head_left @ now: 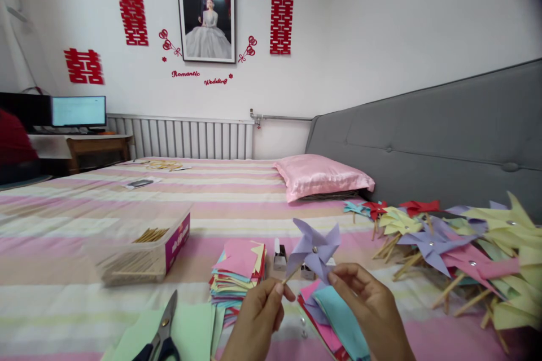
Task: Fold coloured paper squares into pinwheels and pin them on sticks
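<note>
A purple paper pinwheel [314, 247] with a shiny pin at its centre is held up in front of me. My left hand [260, 316] is closed round its thin wooden stick. My right hand [370, 307] pinches the lower blade between thumb and fingers. Below the pinwheel lies a pile of blue, pink and purple paper pieces [342, 316], partly covered by my right hand. Small shiny pins [303, 327] lie beside that pile. A stack of coloured paper squares [237, 279] stands to the left, near a small open box [279, 255]; another small box sits partly hidden behind the pinwheel.
Scissors [165, 327] rest on green paper [192, 330] at the front left. Behind them is a clear plastic box [127, 262] of wooden sticks. Many finished pinwheels [432, 242] are heaped at right. A pink pillow [324, 175] lies against the grey headboard [423, 130].
</note>
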### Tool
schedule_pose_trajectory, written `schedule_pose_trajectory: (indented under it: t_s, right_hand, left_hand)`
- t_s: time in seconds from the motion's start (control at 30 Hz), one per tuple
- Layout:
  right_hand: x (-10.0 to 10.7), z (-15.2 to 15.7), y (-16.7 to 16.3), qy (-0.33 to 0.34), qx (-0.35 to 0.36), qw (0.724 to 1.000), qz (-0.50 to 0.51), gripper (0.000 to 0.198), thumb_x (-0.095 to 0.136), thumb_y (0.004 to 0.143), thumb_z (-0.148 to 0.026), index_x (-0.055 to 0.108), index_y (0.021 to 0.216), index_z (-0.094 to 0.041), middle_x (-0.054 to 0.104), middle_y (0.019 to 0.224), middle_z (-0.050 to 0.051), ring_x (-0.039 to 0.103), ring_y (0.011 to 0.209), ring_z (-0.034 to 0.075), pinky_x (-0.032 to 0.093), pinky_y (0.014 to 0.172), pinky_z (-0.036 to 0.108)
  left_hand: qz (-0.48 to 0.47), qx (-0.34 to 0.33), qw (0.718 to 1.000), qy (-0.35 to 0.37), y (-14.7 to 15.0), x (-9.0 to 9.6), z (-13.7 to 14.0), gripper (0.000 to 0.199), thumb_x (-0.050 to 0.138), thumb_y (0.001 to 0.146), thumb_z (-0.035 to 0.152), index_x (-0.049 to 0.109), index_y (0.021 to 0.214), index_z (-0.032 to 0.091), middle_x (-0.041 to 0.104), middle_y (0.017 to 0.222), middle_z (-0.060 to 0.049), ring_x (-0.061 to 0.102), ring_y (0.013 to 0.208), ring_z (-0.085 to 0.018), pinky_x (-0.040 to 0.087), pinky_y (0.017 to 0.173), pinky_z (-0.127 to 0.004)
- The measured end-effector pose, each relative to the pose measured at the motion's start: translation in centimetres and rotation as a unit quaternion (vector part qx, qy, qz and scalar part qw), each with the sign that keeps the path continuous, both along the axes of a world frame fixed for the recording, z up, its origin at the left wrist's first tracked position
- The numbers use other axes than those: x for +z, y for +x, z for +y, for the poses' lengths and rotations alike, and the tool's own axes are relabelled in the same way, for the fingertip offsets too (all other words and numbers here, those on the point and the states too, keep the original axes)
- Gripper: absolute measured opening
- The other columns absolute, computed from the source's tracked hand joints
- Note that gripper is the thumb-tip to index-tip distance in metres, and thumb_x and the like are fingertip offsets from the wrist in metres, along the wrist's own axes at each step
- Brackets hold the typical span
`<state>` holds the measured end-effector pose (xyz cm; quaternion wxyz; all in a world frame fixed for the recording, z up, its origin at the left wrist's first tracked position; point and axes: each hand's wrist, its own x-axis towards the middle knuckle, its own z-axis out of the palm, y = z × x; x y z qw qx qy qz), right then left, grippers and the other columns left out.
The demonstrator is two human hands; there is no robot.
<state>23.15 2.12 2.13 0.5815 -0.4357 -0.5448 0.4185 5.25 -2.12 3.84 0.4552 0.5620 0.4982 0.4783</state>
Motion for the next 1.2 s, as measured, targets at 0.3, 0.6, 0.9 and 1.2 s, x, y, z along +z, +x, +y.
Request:
schedule_pose_trajectory:
  t_s: [0.3,0.6,0.9,1.2]
  right_hand:
    - [1.0,-0.8,-1.0,0.061,0.026,0.997,-0.048,0.027,0.063,0.070,-0.039,0.065,0.088,-0.019,0.069,0.088,0.007,0.061,0.086,0.025,0.047,0.076,0.031]
    - [-0.5,-0.3,-0.9,0.081,-0.063,0.992,-0.074,0.029,0.062,0.070,-0.041,0.065,0.089,-0.019,0.069,0.084,0.006,0.062,0.078,0.023,0.049,0.072,0.032]
    - [-0.1,-0.5,-0.5,0.140,-0.125,0.979,-0.079,0.020,0.061,0.072,-0.036,0.069,0.081,-0.020,0.064,0.091,0.005,0.061,0.080,0.019,0.048,0.068,0.024]
    - [0.0,-0.6,-0.6,0.136,-0.101,0.984,-0.058,0.020,0.061,0.072,-0.035,0.071,0.080,-0.021,0.062,0.094,0.006,0.061,0.078,0.018,0.050,0.063,0.022]
  left_hand:
    - [-0.034,-0.004,0.999,-0.005,0.2,-0.1,0.0,0.034,0.039,0.083,0.044,0.056,0.076,0.015,0.030,0.044,0.010,0.021,0.039,-0.006,0.013,0.040,-0.022]
    - [-0.141,-0.085,0.986,-0.034,3.1,-0.1,0.1,0.038,0.047,0.073,0.053,0.051,0.072,0.015,0.031,0.034,0.012,0.019,0.031,-0.005,0.011,0.035,-0.022]
    - [-0.092,-0.142,0.985,-0.023,4.0,-1.2,0.4,0.036,0.046,0.076,0.050,0.048,0.068,0.016,0.032,0.040,0.010,0.023,0.035,-0.005,0.013,0.036,-0.021]
    - [-0.081,-0.141,0.986,-0.022,3.9,-1.6,0.5,0.036,0.046,0.077,0.050,0.049,0.067,0.016,0.033,0.040,0.009,0.025,0.035,-0.005,0.015,0.037,-0.021]
